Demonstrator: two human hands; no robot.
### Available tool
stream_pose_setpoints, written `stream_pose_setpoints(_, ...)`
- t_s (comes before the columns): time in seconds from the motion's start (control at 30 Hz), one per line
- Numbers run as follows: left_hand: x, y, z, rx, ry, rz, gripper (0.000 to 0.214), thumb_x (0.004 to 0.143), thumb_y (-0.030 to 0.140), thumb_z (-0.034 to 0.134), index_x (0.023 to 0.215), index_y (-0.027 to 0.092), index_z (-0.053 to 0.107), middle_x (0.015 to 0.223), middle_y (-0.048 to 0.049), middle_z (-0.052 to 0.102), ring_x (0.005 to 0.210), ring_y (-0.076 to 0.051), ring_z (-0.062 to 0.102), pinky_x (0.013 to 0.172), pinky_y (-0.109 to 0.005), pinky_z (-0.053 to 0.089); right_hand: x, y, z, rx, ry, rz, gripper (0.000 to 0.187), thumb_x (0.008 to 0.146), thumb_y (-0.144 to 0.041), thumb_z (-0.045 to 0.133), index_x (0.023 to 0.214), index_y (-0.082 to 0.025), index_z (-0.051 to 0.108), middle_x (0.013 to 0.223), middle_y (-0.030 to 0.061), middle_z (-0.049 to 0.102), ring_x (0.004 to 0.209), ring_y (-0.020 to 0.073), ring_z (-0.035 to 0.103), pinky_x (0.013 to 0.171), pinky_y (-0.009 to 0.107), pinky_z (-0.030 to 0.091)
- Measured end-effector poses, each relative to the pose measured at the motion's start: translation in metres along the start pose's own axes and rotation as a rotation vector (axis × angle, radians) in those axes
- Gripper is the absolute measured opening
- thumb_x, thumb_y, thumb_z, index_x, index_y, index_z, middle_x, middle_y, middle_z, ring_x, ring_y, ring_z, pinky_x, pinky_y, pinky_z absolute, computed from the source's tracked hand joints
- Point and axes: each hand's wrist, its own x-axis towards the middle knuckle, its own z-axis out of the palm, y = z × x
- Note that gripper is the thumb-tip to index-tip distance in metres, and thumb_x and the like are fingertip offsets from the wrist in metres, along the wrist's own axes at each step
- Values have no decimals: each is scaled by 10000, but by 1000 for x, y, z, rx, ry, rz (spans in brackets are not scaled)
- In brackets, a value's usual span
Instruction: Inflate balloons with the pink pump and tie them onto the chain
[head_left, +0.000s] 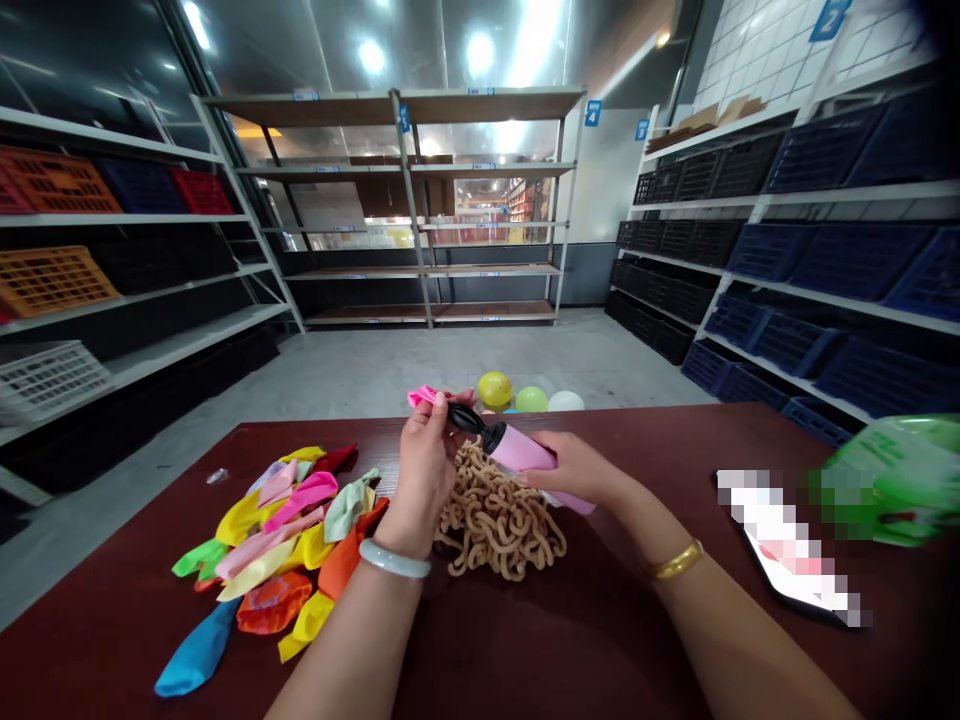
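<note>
My left hand (pixel 429 445) pinches a pink balloon (pixel 422 396) at the black nozzle end of a balloon pump (pixel 517 447). The balloon is limp, and my fingers partly hide where it meets the nozzle. Around the pump's pink barrel, my right hand (pixel 577 465) is closed. The pump slants over a heap of tan, curly cord-like pieces (pixel 502 525) on the table. Left of my left wrist lies a spread of flat balloons, among them a blue balloon (pixel 199 650), an orange balloon (pixel 352 555) and a yellow balloon (pixel 307 625).
The dark red-brown table (pixel 600 650) holds a phone (pixel 787 550) and a green plastic bag (pixel 900 480) at right. Beyond its far edge show inflated balloons, including a yellow one (pixel 495 389). Shelving with crates (pixel 56 280) stands left, right and behind.
</note>
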Motion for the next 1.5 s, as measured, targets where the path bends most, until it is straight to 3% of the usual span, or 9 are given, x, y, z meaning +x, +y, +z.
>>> stream_pose_setpoints(0.17,1,13,-3,11,-77,9,350,860,416,678,1041,116,679,1069,-168,729,993,-251,705,773,-327,589,0,0,1,39,9,-11,498,753,-419,747,1177,-167,680,1036,71,731,873,233,653,719,316,462)
stream_pose_setpoints(0.3,6,19,-8,2,-80,7,363,860,364,690,1158,159,662,1116,-157,722,1017,-250,703,816,-346,581,-2,-1,2,79,-13,-20,504,753,-415,747,1185,-166,677,1059,73,728,888,239,656,731,319,469)
stream_pose_setpoints(0.43,6,15,-7,-30,-64,23,240,829,296,732,1006,141,685,1077,-139,733,1051,-238,692,871,-328,562,-1,-1,2,76,-16,-20,475,748,-414,744,1147,-163,686,1029,65,729,870,231,653,715,310,462)
stream_pose_setpoints(0.6,-1,3,3,-38,-29,-16,162,821,269,732,906,155,653,1015,-118,747,1004,-233,703,787,-328,586,1,0,1,79,-23,-22,421,751,-429,735,1066,-152,701,968,54,727,821,216,641,673,298,450)
stream_pose_setpoints(0.87,-4,-8,3,184,124,58,256,820,345,703,990,155,677,964,-106,753,880,-214,723,714,-303,576,1,-4,9,-123,79,5,468,746,-501,727,1116,-215,702,963,50,731,811,239,645,650,311,428)
stream_pose_setpoints(1.0,-4,-2,1,162,76,107,336,819,426,696,995,141,686,986,-126,751,877,-227,725,701,-310,581,-1,-8,10,-185,117,-12,502,759,-499,712,1204,-270,667,1062,39,726,891,258,659,713,327,449)
stream_pose_setpoints(1.17,1,1,-2,66,80,134,320,838,433,691,790,120,643,907,-147,753,937,-257,725,837,-382,572,-4,-13,10,-238,125,-51,525,758,-509,716,1220,-265,661,1104,61,721,948,282,656,773,349,447)
stream_pose_setpoints(1.37,1,-1,5,-63,-61,140,226,861,342,695,972,155,636,1159,-151,713,1168,-275,642,1043,-490,461,-3,-11,12,-120,92,-95,503,760,-473,731,1203,-243,677,1032,51,728,879,240,648,745,325,440)
stream_pose_setpoints(1.5,-8,-4,13,-100,-139,105,240,871,392,675,868,175,572,1081,-120,726,1037,-278,700,994,-505,495,-1,-7,12,-47,66,-85,468,753,-467,745,1143,-213,695,961,44,727,794,208,631,671,299,424)
